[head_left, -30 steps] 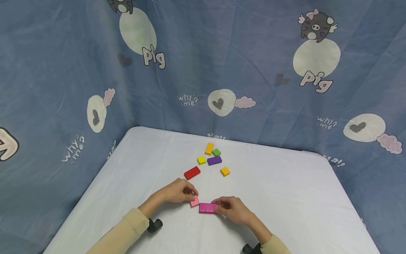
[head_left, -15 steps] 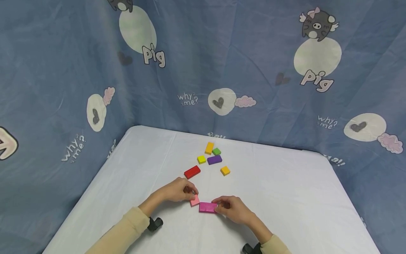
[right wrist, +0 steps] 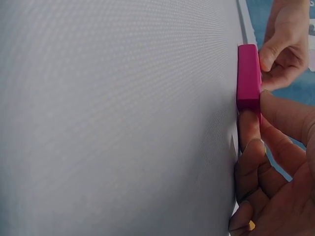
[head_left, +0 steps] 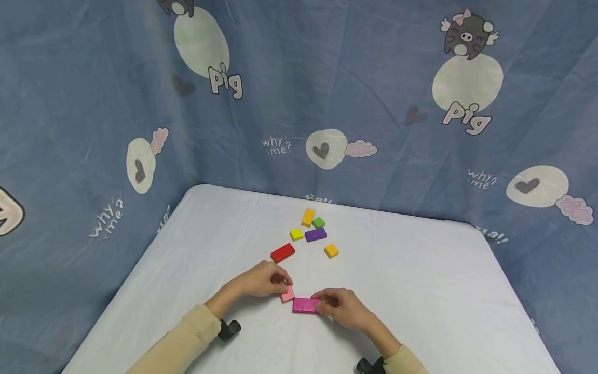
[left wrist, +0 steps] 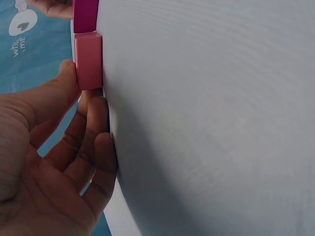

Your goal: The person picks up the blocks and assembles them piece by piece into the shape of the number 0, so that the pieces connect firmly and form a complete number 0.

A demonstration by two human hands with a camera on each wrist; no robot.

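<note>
Low on the white-covered table, my left hand (head_left: 261,280) pinches a small pink block (head_left: 287,294) between thumb and fingers. To its right, my right hand (head_left: 343,307) grips the right end of a longer magenta block (head_left: 305,305). Both blocks lie flat, the pink one slightly turned, its lower right corner close at the magenta one's upper left corner. In the left wrist view, the pink block (left wrist: 89,61) sits end to end with the magenta block (left wrist: 85,14). The right wrist view has my thumb on top of the magenta block (right wrist: 249,76), fingers behind its near end.
Beyond the hands lie a red block (head_left: 282,253), a yellow block (head_left: 296,234), a purple block (head_left: 315,235), a small orange block (head_left: 331,251), a green block (head_left: 318,222) and a longer orange block (head_left: 308,217). A blue printed curtain (head_left: 374,104) hangs behind the table (head_left: 411,270).
The pink block has shifted very slightly up and right in my left hand. My right hand and the magenta block stay practically where they were.
</note>
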